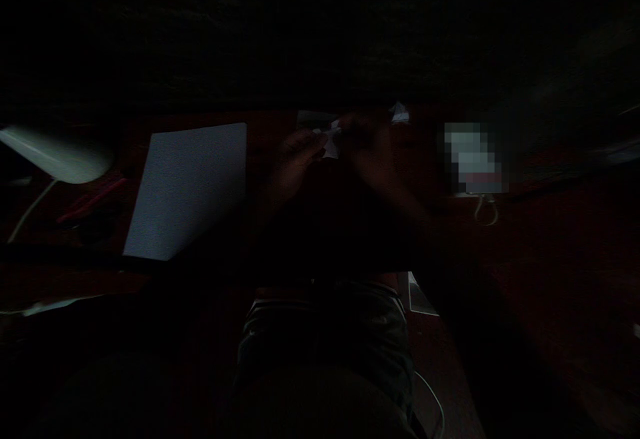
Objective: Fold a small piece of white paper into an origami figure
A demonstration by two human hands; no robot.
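Note:
The scene is very dark. A small white piece of folded paper point(332, 147) shows between my two hands above the dark reddish table. My left hand point(299, 152) has its fingers closed on the paper's left side. On the other side, my right hand point(367, 149) is closed on its upper right edge, with its fingers mostly lost in shadow. A dim flat piece of paper point(311, 118) lies just behind my hands. Beyond my right hand stands a small peaked piece of folded paper point(400, 114).
To the left lies a large white sheet point(195, 186), beside a pinkish-red thin object point(93, 200) and a pale cone-shaped object point(65, 158) with a cord. A blurred-out pale rectangular item point(473, 156) with a loop point(486, 211) lies right. The table's front edge crosses above my lap.

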